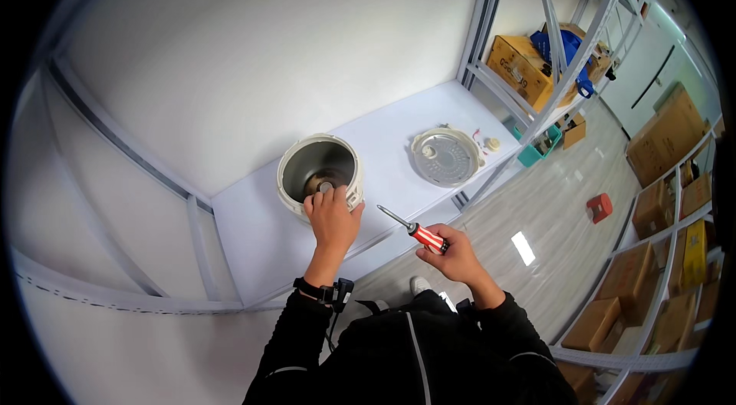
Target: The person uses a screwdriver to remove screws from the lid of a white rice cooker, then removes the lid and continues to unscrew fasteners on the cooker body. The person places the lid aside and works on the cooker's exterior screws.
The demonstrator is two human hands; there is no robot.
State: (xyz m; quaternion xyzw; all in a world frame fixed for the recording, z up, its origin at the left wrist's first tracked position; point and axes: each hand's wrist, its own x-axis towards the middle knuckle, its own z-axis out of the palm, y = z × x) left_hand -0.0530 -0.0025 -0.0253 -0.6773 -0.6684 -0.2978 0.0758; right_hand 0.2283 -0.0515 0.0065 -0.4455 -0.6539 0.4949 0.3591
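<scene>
A white, round rice cooker body [284,167] stands upright on the shelf, its grey metal inside showing, with a round part at the bottom. My left hand [333,221] lies over its near rim, fingers bent into the opening and thumb at the outer side; the fingertips are partly hidden. In my right hand [458,255] is a screwdriver [425,238] with a red and white striped handle. Its metal tip points up and left, toward the cooker, in the air apart from it. Farther right lies a round lid [445,158] with a metal disc and pale rim.
Small loose parts [492,144] lie by the lid on the white shelf [249,232]. Metal uprights [483,14] frame it. At the right are a cardboard box [524,72], a teal bin [540,146], a red object [599,208] on the floor and racks of cartons [625,275].
</scene>
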